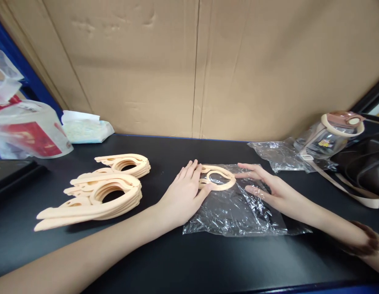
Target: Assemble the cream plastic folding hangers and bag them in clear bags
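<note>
A beige folding clothes hanger (pixel 223 187) lies on a clear plastic bag (pixel 235 216) in the middle of the dark tabletop. My left hand (pixel 183 192) rests flat over the hanger's left part and hides it, fingers stretched out and thumb against the ring's lower edge. At the hanger's right end is my right hand (pixel 276 192), open with fingers spread; its index fingertip is close to the ring, and I cannot tell if it touches. Left of my hands sit a large stack of the same hangers (pixel 124 192) and a smaller stack (pixel 140 164) behind it.
A cardboard wall (pixel 164 81) closes off the back. At the right stand a clear drink bottle (pixel 324 139) with a strap, another plastic bag (pixel 273 153) and a black bag (pixel 365 163). A tissue pack (pixel 88 127), a carrier bag (pixel 32 130) and a dark flat object (pixel 14 175) are at the left.
</note>
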Available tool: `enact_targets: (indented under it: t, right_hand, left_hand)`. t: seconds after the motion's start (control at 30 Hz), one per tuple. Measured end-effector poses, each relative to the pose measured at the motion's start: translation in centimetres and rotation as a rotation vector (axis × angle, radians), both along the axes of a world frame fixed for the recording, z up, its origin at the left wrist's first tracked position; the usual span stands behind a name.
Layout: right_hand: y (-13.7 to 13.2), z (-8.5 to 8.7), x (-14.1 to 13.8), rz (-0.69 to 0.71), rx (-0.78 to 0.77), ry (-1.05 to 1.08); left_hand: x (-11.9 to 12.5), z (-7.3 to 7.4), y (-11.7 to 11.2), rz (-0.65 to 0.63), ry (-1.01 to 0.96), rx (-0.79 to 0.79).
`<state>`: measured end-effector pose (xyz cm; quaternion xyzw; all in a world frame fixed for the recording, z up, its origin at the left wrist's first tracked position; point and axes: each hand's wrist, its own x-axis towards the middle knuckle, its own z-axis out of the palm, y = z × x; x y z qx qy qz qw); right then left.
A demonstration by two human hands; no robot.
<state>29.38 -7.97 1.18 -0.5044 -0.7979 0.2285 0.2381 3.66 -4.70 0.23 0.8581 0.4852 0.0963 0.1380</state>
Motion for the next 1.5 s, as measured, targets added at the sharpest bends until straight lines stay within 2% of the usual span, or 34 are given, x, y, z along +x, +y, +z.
enact_targets:
  t: [0.17,0.23,0.33,0.4,0.47,0.53,0.63,0.7,0.87,1.0,1.13,1.27,1.37,1.5]
  right_hand:
    - [0.4,0.0,0.8,0.032,0.03,-0.025]
    - [0.9,0.5,1.4,-0.04,0.116,-0.089]
    - [1.9,2.1,1.6,-0.221,0.286,-0.17]
    - [2.5,3.5,0.9,-0.252,0.379,-0.177]
    - [3.1,4.8,-0.8,-0.158,0.421,-0.167]
    - [3.8,5.6,-3.3,0.012,0.441,-0.167]
    - [5.3,5.9,-7.8,0.293,0.429,-0.158]
    - [6.5,5.7,-10.9,0.421,0.42,-0.148]
    - [9.8,4.8,-17.6,0.645,0.409,-0.197]
    - [11.6,4.4,-21.1,0.712,0.341,-0.179]
    - [12.5,4.2,-22.3,0.729,0.258,-0.143]
    - [12.9,4.1,-21.7,0.681,0.222,-0.066]
    - [13.3,4.0,-20.9,0.651,0.252,-0.007]
    - [14.0,3.7,-20.7,0.668,0.209,0.009]
  left_hand:
    - [-0.1,0.0,-0.1,-0.01,-0.003,-0.001]
    - [-0.1,-0.1,-0.1,-0.014,-0.014,0.005]
    - [-0.1,-0.1,-0.2,-0.02,-0.038,0.013]
    - [-0.1,-0.2,-0.1,-0.026,-0.051,0.017]
    - [0.0,-0.2,-0.1,-0.031,-0.06,0.022]
    - [0.0,-0.2,-0.1,-0.03,-0.07,0.034]
    - [0.0,0.0,-0.3,-0.031,-0.09,0.053]
    - [-0.1,0.1,-0.5,-0.037,-0.107,0.054]
    - [-0.2,0.0,-0.8,-0.048,-0.168,0.109]
    - [0.0,0.0,-0.8,-0.061,-0.134,0.127]
    - [0.0,0.1,-0.9,-0.07,-0.121,0.099]
    - [0.0,-0.1,-0.8,-0.068,-0.12,0.092]
    - [0.0,-0.2,-0.8,-0.057,-0.11,0.079]
    - [0.1,-0.3,-0.7,-0.055,-0.106,0.085]
